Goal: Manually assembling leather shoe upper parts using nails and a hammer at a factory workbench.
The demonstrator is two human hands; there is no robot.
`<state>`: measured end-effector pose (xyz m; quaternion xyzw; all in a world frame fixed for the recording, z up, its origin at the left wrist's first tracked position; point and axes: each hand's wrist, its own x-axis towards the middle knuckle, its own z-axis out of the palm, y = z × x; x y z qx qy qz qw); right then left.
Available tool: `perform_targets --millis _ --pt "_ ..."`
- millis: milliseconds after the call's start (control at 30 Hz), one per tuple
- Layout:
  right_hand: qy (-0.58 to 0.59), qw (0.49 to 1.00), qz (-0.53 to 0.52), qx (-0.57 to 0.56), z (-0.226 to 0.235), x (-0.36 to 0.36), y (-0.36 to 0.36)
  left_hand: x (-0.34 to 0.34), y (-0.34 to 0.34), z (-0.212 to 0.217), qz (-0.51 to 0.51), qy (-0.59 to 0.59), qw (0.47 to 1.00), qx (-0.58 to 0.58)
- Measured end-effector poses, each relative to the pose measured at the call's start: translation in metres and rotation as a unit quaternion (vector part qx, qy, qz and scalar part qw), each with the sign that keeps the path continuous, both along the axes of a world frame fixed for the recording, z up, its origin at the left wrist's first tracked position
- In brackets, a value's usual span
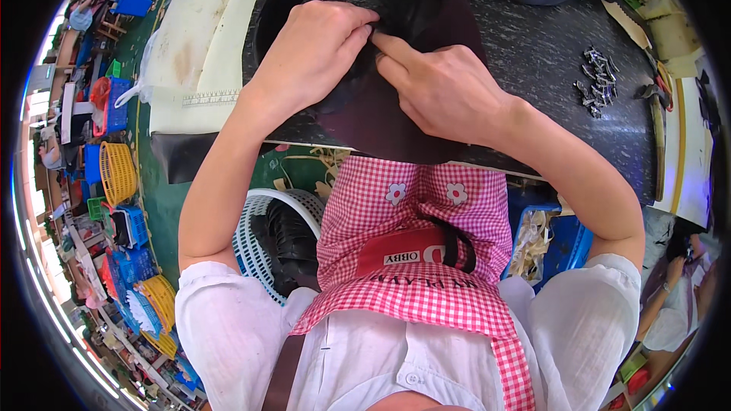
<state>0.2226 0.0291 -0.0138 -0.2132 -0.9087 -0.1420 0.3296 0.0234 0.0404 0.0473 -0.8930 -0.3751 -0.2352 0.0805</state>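
Dark leather piece (pixel 365 118), pinched by left hand (pixel 316 53) and right hand (pixel 442 87), could slide off the worktable (pixel 533 53) edge at six o'clock if either grip loosens.

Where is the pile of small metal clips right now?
In the head view, the pile of small metal clips lies on the dark worktable, on the person's right, beyond the right hand and close to the table's right edge.

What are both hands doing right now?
Left hand: closed, pinching the dark leather piece.
Right hand: closed, pinching the same piece.
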Motion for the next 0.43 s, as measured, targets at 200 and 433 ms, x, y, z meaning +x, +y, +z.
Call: perform_targets --millis 200,433 --pt "-0.114 0.992 -0.030 0.047 0.001 -0.001 0.014 0.007 0.021 -0.007 -0.008 0.033 0.999 0.037" --pt "-0.193 0.967 -0.086 0.144 -0.021 -0.001 0.018 -0.005 0.036 -0.020 0.015 0.005 0.998 -0.064"
